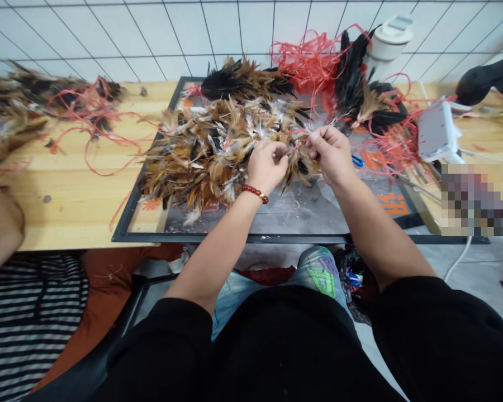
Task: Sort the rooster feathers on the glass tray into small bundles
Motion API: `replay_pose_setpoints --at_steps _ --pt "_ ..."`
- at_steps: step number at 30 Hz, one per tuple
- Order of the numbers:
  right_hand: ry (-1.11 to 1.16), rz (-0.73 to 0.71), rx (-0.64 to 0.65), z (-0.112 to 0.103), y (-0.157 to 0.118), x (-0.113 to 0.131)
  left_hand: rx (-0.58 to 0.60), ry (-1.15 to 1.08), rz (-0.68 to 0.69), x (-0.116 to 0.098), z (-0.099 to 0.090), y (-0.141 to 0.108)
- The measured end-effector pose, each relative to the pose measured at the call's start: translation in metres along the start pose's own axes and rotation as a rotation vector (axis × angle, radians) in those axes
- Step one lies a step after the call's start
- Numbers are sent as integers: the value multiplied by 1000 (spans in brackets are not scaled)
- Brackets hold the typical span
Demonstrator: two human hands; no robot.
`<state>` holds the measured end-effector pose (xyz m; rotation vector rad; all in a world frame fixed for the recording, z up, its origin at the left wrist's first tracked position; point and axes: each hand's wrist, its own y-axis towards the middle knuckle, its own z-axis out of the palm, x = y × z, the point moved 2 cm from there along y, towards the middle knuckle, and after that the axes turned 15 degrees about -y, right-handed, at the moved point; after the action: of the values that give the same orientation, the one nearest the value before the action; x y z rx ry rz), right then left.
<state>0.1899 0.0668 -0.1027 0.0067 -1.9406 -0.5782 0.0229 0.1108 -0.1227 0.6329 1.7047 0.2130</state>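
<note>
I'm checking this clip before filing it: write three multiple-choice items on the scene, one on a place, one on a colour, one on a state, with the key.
1. Where does the pile of brown feathers lie?
A. On the dark-framed board
B. On the floor
C. In a box

2. What colour is the string between the hands?
A. Blue
B. Red
C. White

3. How do the two hands stand?
A. Both flat on the table
B. One raised, one in the lap
C. Both pinching the string close together over the feathers

Key:
1 A, the pile rests inside the board's frame on the wooden table.
2 B, it matches the red tangle behind.
3 C, the left hand and the right hand have fingers closed on the string.
</note>
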Motion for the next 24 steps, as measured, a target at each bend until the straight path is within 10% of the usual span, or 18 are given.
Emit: replay_pose_setpoints --at_steps 12,24 --pt "39 123 98 6 -7 12 66 182 261 -29 0 -17" --pt "60 160 91 6 -8 16 59 301 -64 -19 -6 -8"
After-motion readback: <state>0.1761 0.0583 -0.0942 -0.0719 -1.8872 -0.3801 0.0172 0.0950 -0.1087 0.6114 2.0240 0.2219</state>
